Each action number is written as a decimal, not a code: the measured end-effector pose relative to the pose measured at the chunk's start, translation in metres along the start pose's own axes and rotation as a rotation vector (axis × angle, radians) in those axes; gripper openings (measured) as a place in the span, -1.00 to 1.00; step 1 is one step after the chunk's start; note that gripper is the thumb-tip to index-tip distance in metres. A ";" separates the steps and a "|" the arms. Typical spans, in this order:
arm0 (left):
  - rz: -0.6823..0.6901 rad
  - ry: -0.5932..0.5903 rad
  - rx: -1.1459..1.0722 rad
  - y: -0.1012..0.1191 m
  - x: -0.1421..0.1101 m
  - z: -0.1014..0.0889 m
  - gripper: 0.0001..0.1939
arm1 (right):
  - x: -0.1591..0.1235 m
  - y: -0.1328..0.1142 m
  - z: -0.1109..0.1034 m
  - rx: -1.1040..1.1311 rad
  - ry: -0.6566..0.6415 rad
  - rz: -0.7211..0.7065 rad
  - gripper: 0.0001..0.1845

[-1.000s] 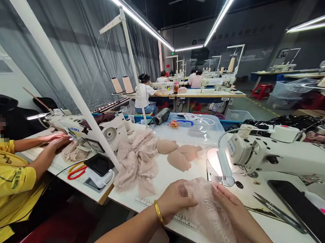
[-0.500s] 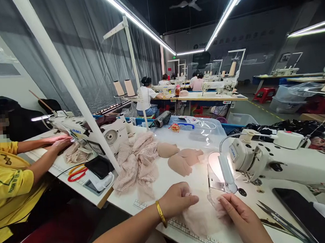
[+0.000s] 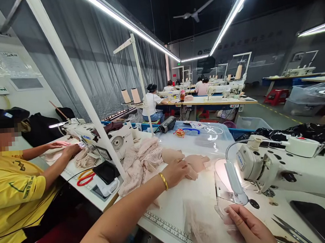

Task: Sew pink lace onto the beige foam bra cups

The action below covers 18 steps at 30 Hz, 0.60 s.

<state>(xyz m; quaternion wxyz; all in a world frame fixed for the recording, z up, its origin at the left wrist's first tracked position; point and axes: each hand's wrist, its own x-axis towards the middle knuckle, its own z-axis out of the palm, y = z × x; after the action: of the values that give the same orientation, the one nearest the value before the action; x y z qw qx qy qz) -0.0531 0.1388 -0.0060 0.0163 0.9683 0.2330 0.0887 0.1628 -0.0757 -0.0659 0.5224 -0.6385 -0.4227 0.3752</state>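
My left hand (image 3: 177, 172), with a gold bangle at the wrist, reaches across the table to the beige cut fabric pieces (image 3: 196, 161). Its fingers are bent together over the edge of the nearest piece, and their tips are partly hidden. My right hand (image 3: 244, 223) pinches the edge of a sheer pale-pink lace piece (image 3: 200, 222), which hangs over the table's front edge. Just beyond that hand stands a white sewing machine (image 3: 264, 163), its lamp lit over the needle plate. A heap of pink lace fabric (image 3: 140, 161) lies left of the cut pieces.
Thread snips (image 3: 290, 229) and a black phone (image 3: 317, 216) lie on the right. A clear plastic bin (image 3: 215, 136) stands behind the cut pieces. A white pole (image 3: 74, 83) rises on the left. A co-worker in a yellow shirt (image 3: 20, 189) sews at the neighbouring machine.
My left hand has let go of the lace and moved forward to the beige pieces. My right hand keeps its hold on the lace. The view has shifted slightly left.
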 end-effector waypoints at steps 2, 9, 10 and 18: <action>0.007 0.048 -0.014 0.004 -0.001 -0.006 -0.93 | -0.001 -0.005 -0.002 0.027 -0.021 0.017 -0.43; 0.096 0.047 -0.215 0.061 -0.001 -0.022 -0.53 | -0.003 -0.015 -0.009 0.200 -0.057 0.107 -0.43; 0.134 0.020 -0.268 0.072 0.000 -0.024 -0.48 | -0.003 -0.015 -0.010 0.221 -0.061 0.108 -0.41; 0.229 -0.327 -0.425 0.114 0.012 -0.026 -0.59 | -0.009 -0.011 -0.014 0.259 -0.122 0.050 -0.36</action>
<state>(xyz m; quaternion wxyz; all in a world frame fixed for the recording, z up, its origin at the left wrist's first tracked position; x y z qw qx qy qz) 0.0037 0.0425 0.0297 0.2460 0.9646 0.0929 -0.0203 0.1705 -0.0873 -0.0523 0.5644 -0.5520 -0.3857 0.4774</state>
